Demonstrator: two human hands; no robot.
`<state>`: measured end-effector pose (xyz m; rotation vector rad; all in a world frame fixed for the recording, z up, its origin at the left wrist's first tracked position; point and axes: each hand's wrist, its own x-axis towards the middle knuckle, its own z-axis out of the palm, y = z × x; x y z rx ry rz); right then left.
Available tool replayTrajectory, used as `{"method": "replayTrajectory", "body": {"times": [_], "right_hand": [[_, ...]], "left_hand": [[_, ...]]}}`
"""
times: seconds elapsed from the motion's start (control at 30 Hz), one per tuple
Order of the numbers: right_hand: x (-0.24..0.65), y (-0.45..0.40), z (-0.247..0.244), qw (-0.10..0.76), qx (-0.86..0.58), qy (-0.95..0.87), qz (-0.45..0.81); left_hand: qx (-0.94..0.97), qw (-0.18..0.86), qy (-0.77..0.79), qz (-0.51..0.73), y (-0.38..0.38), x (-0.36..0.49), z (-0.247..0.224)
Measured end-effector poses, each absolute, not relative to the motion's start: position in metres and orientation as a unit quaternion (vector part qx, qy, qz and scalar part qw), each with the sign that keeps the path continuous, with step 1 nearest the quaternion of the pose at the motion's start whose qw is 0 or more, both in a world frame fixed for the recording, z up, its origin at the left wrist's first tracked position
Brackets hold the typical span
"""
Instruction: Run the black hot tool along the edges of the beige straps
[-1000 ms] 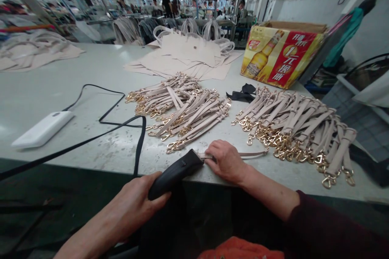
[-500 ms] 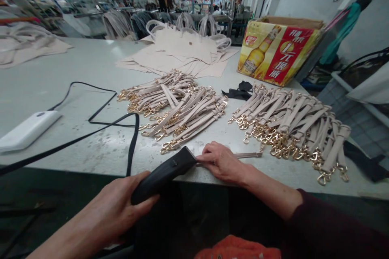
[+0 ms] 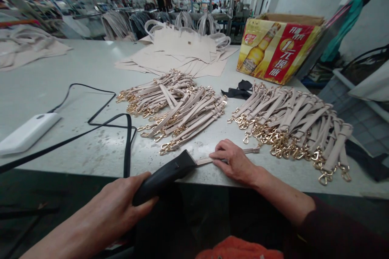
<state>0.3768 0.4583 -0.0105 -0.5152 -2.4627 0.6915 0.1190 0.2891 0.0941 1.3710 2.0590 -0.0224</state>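
My left hand (image 3: 121,206) is wrapped around a black handheld tool (image 3: 165,178) with a blunt, widened end that points to the right. One end of a narrow beige strap (image 3: 205,161) meets that end; whether it goes inside is hard to see. My right hand (image 3: 235,162) pinches the strap along its middle, near the table's front edge. Past the hand, the strap's far end shows a small gold metal fitting. Beyond my hands lies a pile of beige straps with gold snap hooks (image 3: 194,115), and a second strap pile (image 3: 291,119) lies to the right.
A white device (image 3: 30,131) with a black cord (image 3: 89,107) rests at left on the pale table (image 3: 82,145). Cut beige pieces (image 3: 179,48) lie at the back. A yellow-red carton (image 3: 278,50) stands back right, near black scraps (image 3: 240,91). People work in the distance.
My right hand has slid to the right along the strap, away from the black tool, so more of the strap shows between them. The tool has barely moved.
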Motion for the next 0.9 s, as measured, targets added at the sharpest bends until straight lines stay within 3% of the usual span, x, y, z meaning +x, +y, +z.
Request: {"method": "replayTrajectory", "body": {"times": [0.2, 0.63, 0.9], "right_hand": [[0.373, 0.461, -0.014, 0.266, -0.186, -0.904, 0.277], [0.37, 0.462, -0.012, 0.234, -0.226, -0.895, 0.305], [0.371, 0.462, -0.009, 0.227, -0.235, -0.891, 0.314]], "left_hand": [[0.538, 0.339, 0.767, -0.084, 0.309, 0.133, 0.107], [0.604, 0.277, 0.745, -0.059, 0.331, 0.152, 0.099], [0.592, 0.292, 0.751, -0.024, 0.325, 0.148, 0.097]]}}
